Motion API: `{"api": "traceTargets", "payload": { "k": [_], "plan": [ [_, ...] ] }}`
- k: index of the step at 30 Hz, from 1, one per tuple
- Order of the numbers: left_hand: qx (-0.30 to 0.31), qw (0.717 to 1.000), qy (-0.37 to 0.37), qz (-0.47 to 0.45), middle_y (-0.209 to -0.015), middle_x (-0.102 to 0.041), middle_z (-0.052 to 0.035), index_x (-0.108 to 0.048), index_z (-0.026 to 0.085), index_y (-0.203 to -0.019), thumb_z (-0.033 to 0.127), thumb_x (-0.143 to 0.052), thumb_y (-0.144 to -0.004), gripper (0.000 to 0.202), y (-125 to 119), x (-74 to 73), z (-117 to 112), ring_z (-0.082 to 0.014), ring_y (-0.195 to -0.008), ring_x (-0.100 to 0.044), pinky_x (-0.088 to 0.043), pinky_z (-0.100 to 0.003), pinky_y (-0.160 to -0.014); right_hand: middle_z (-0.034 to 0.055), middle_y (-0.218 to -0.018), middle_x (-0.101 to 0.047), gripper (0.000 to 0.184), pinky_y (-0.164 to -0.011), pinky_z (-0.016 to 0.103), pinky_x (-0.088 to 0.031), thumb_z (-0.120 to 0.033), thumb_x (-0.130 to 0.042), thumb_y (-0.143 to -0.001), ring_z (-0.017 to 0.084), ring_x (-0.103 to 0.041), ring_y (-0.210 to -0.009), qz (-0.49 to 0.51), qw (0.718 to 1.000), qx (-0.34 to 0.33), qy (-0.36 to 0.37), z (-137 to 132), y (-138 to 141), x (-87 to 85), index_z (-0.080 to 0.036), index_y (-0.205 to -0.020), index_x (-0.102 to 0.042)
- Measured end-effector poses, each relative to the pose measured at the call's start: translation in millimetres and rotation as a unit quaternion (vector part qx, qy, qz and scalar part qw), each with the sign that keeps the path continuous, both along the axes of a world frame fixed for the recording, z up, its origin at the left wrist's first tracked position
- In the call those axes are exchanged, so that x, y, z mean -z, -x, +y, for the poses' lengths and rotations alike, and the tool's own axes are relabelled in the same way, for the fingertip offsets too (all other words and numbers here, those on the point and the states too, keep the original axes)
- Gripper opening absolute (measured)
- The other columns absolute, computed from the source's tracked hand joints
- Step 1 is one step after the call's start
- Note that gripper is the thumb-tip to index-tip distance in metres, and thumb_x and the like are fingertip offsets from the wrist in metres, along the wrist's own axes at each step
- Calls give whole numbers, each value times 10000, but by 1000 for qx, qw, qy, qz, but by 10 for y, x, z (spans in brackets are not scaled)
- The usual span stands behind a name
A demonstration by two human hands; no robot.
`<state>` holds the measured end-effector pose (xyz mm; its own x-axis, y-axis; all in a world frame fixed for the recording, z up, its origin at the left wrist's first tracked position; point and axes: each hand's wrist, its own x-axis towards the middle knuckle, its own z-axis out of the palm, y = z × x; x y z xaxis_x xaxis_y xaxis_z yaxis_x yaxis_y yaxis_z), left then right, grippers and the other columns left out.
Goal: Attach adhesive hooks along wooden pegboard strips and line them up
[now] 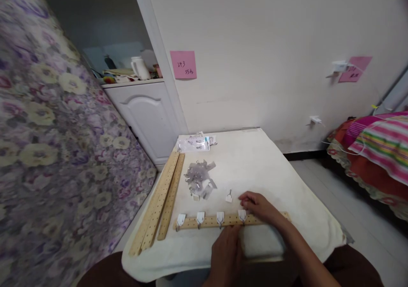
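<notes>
A perforated wooden strip (208, 222) lies crosswise near the front of the table. Several white hooks sit along it; the rightmost hook (242, 215) is between my two hands. My left hand (225, 251) meets the strip's near edge just below that hook, back of the hand towards me, its fingers mostly hidden. Over the strip's right part lies my right hand (259, 207), fingers curled together beside the rightmost hook; whatever they pinch, if anything, is hidden. A loose white hook (229, 196) rests on the tabletop, left of my right fingertips.
More perforated wooden strips (159, 202) lie lengthwise along the table's left side. A pile of hooks in clear wrapping (198, 176) is mid-table, with flat printed packaging (194, 143) at the back. The pale tablecloth (255, 159) reaches the wall. A floral curtain (79, 151) hangs left.
</notes>
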<state>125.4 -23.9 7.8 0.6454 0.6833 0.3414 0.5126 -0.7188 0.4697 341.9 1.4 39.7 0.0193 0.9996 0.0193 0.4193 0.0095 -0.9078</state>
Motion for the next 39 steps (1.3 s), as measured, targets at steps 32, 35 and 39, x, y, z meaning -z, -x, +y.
{"api": "traceTargets", "payload": {
  "k": [32,35,39],
  "plan": [
    [26,972,209,-102,-870,-640,-39,-562,217,-1024,312,-389,-891,238,-128,-253,-241,-157,-779,-591,-463,-266,-701,10,-699,-598,211,-581,260,-401,-404,-600,-754,172,-535,-658,106,971,212,-14,-805,105,-95,-195,-780,-591],
    [32,932,332,-144,-778,-642,-21,-523,198,-1148,397,-389,-892,351,-287,-348,-326,-141,-640,-583,-455,-260,-607,25,-750,-616,252,-618,277,-450,-426,-645,-718,192,-573,-710,189,956,223,-17,-976,279,-63,-208,-819,-567],
    [32,839,493,-226,-679,-593,25,-520,185,-1135,510,-386,-865,444,-497,-404,-346,-102,-457,-526,-415,-229,-457,34,-761,-620,262,-644,305,-482,-411,-669,-697,202,-594,-713,231,946,228,-12,-1119,405,-53,-221,-822,-538]
  ]
}}
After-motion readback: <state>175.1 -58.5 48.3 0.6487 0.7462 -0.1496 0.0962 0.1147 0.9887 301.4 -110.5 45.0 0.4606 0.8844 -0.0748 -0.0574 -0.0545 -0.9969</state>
